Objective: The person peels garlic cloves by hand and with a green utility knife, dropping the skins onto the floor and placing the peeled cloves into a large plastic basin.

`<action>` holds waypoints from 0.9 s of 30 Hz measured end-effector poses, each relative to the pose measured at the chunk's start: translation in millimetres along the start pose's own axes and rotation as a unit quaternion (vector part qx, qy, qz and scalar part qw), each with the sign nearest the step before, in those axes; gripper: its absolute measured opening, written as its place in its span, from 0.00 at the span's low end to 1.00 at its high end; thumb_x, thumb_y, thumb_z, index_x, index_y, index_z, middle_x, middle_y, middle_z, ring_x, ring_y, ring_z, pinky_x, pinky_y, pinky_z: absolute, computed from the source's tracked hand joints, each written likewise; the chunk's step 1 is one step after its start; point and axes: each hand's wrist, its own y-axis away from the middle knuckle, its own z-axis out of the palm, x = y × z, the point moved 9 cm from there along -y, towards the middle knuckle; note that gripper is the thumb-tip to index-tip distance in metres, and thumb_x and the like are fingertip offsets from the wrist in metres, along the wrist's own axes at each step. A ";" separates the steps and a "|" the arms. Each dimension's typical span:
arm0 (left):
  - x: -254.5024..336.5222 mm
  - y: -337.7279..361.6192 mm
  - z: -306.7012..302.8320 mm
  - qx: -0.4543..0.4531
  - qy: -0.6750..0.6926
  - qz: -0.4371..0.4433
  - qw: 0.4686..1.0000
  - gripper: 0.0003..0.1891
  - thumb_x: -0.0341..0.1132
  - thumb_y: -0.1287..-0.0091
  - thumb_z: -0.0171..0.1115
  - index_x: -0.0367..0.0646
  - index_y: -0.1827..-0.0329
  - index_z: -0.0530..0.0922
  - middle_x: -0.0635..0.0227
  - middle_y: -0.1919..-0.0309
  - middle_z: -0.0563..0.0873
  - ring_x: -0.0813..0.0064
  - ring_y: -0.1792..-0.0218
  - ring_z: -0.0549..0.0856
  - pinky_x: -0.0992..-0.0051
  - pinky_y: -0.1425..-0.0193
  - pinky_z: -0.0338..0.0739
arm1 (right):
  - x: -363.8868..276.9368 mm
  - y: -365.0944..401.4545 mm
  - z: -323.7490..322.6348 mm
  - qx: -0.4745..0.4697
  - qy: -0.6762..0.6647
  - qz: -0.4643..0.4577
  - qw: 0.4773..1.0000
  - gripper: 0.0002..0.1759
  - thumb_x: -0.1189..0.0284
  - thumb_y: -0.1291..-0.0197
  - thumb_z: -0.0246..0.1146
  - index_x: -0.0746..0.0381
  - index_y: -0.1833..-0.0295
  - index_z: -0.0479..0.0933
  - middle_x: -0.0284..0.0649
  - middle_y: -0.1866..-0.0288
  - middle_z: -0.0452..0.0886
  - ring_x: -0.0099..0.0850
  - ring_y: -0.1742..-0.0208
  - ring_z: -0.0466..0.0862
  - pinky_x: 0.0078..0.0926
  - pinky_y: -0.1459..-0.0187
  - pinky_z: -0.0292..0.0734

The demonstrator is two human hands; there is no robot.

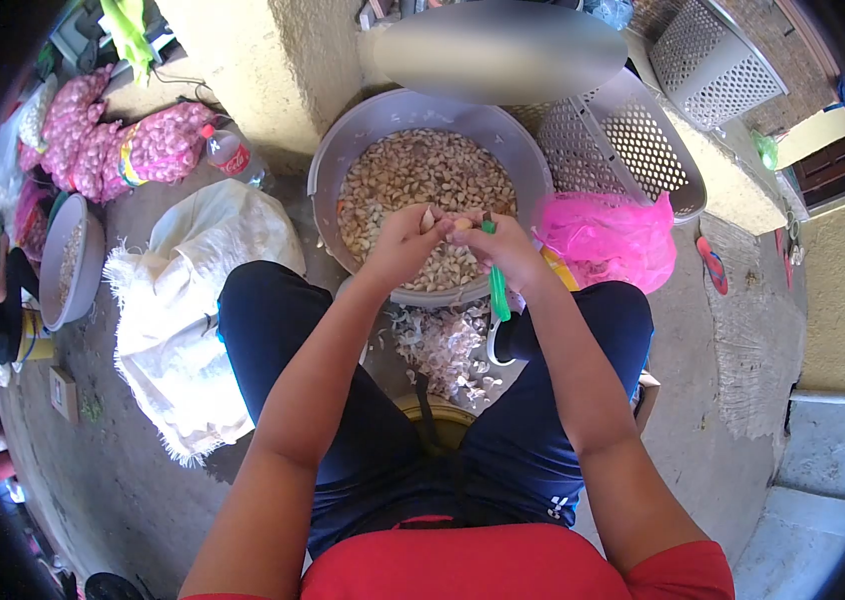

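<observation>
My left hand (pixel 405 243) pinches a garlic clove (pixel 430 217) over the near rim of a large grey basin (pixel 363 130) filled with peeled garlic cloves (pixel 413 170). My right hand (pixel 503 248) grips a green-handled knife (pixel 498 285), its handle pointing down toward my lap and its tip at the clove. The two hands touch at the clove. A heap of white garlic skins (pixel 443 345) lies on the ground between my knees, just below the basin.
A white sack (pixel 188 310) lies at my left. Pink mesh bags of garlic (pixel 133 145) and a plastic bottle (pixel 230 152) sit far left. A second grey basin (pixel 68 262) is at the left edge. A pink plastic bag (pixel 611 240) and grey perforated baskets (pixel 633 140) stand on the right.
</observation>
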 end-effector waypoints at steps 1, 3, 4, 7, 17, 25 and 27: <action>3.0 0.5 -0.9 -0.003 -0.015 0.003 1.000 0.08 0.36 0.40 0.58 0.39 0.67 0.75 0.74 0.83 0.72 0.84 0.86 0.69 0.81 0.84 0.62 | 0.9 -0.8 0.3 -0.012 -0.023 -0.006 1.000 0.18 0.69 0.53 0.64 0.62 0.56 0.73 0.30 0.74 0.75 0.14 0.85 0.64 0.13 0.85 0.57; 15.3 1.1 -7.4 0.032 -0.074 0.076 0.994 0.07 0.34 0.41 0.58 0.39 0.68 0.75 0.69 0.82 0.73 0.78 0.83 0.72 0.77 0.80 0.65 | 0.5 -1.6 2.6 -0.025 -0.049 -0.015 0.998 0.15 0.70 0.53 0.63 0.62 0.58 0.73 0.31 0.75 0.75 0.14 0.86 0.64 0.13 0.85 0.56; 25.1 2.4 -11.2 0.068 -0.116 0.145 0.980 0.07 0.33 0.42 0.58 0.38 0.68 0.75 0.66 0.81 0.74 0.74 0.81 0.73 0.76 0.78 0.65 | -0.2 -1.8 2.8 -0.025 -0.053 -0.018 0.998 0.13 0.71 0.53 0.62 0.62 0.60 0.73 0.31 0.75 0.75 0.14 0.86 0.64 0.13 0.85 0.56; 42.7 9.6 -17.3 0.112 -0.160 0.192 0.962 0.05 0.30 0.44 0.59 0.36 0.69 0.74 0.59 0.77 0.75 0.63 0.75 0.75 0.71 0.72 0.66 | -3.4 0.5 4.9 -0.026 -0.095 -0.015 0.995 0.10 0.73 0.52 0.61 0.63 0.62 0.73 0.30 0.76 0.74 0.14 0.87 0.63 0.13 0.85 0.56; 21.3 2.9 -23.4 0.123 -0.118 0.089 0.981 0.07 0.33 0.42 0.59 0.37 0.67 0.76 0.70 0.84 0.71 0.78 0.81 0.71 0.76 0.77 0.64 | -5.0 4.3 10.5 -0.101 -0.229 0.015 0.968 0.15 0.72 0.49 0.59 0.64 0.56 0.68 0.33 0.73 0.74 0.14 0.86 0.63 0.12 0.85 0.58; -7.1 -0.8 -4.7 0.026 0.064 -0.052 0.996 0.11 0.36 0.41 0.60 0.37 0.62 0.77 0.77 0.82 0.74 0.85 0.80 0.71 0.83 0.76 0.63 | -4.8 6.9 7.5 -0.082 -0.167 0.017 0.982 0.14 0.71 0.48 0.58 0.65 0.56 0.71 0.32 0.73 0.73 0.14 0.86 0.62 0.13 0.84 0.59; 2.2 0.8 -9.4 0.054 0.027 -0.006 0.998 0.10 0.35 0.43 0.61 0.37 0.63 0.78 0.74 0.81 0.76 0.84 0.78 0.72 0.83 0.74 0.64 | -4.8 7.5 8.0 -0.082 -0.164 0.019 0.983 0.13 0.70 0.48 0.57 0.65 0.57 0.72 0.32 0.73 0.73 0.14 0.86 0.62 0.12 0.84 0.59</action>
